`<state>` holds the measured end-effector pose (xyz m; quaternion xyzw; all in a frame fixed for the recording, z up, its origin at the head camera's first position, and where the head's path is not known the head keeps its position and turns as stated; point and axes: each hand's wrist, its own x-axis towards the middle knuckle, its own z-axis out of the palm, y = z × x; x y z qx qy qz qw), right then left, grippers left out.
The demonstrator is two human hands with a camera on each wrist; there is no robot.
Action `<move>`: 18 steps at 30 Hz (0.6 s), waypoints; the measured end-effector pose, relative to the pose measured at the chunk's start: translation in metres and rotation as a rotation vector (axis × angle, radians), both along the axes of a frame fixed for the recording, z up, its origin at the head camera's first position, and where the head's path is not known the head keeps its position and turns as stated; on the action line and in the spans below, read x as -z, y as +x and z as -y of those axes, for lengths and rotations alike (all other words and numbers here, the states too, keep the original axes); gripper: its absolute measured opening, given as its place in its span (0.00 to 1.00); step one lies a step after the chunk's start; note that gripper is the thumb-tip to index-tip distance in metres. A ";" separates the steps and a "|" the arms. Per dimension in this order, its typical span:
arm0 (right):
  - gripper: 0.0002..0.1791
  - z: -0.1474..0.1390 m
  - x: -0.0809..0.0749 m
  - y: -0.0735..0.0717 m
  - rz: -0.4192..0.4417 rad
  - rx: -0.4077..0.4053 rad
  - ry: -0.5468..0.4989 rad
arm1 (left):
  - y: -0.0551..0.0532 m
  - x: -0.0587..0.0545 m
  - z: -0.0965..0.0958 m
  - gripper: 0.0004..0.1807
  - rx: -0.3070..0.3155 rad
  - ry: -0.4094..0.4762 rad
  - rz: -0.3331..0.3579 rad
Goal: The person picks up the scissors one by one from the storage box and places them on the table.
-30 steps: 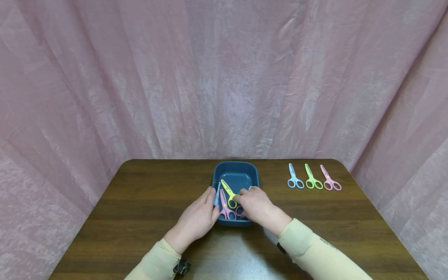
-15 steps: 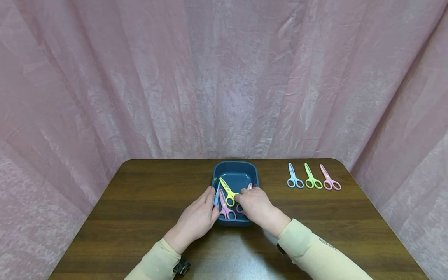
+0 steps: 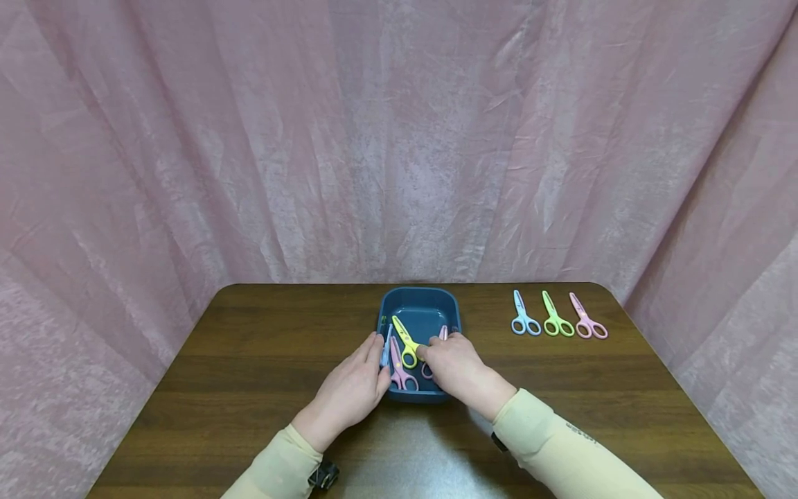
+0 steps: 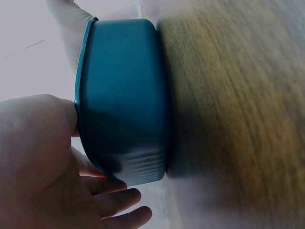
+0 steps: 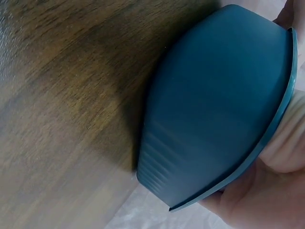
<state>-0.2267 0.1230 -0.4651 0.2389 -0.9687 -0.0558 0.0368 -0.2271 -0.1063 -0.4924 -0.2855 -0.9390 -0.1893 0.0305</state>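
A dark blue plastic box [image 3: 420, 296] stands on the table. My left hand [image 3: 349, 388] grips its left rim, the thumb over the edge; the left wrist view shows several fingers along the outer wall. My right hand [image 3: 458, 364] reaches inside over the right rim; its thumb touches the handle of yellow scissors [image 3: 404, 337]. Partly under that hand lie purple scissors [image 3: 443, 333], tip and one loop showing. Its other fingertips are hidden, also in the right wrist view. Pink scissors [image 3: 397, 357] lie at the box's left, beside blue scissors [image 3: 387, 343] leaning at the wall.
Right of the box, light blue scissors [image 3: 521, 312], green scissors [image 3: 552, 312] and pink scissors [image 3: 582, 313] lie in a row on the wooden table [image 3: 280, 333]. Behind the table's far edge hangs a pink curtain [image 3: 399, 173].
In the box, the yellow scissors have shifted slightly up and left. More of the purple scissors' tip shows beside my right hand, which has moved only a little. My left hand stays put.
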 end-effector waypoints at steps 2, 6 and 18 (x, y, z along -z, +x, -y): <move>0.17 0.000 0.001 0.000 -0.001 -0.001 -0.002 | 0.000 0.000 0.000 0.37 0.001 0.000 0.001; 0.17 0.000 0.000 0.000 0.000 0.007 -0.001 | -0.001 0.000 0.000 0.37 0.001 -0.001 0.005; 0.17 0.002 -0.002 -0.003 0.069 0.052 0.009 | 0.000 0.001 0.000 0.37 0.004 0.009 0.000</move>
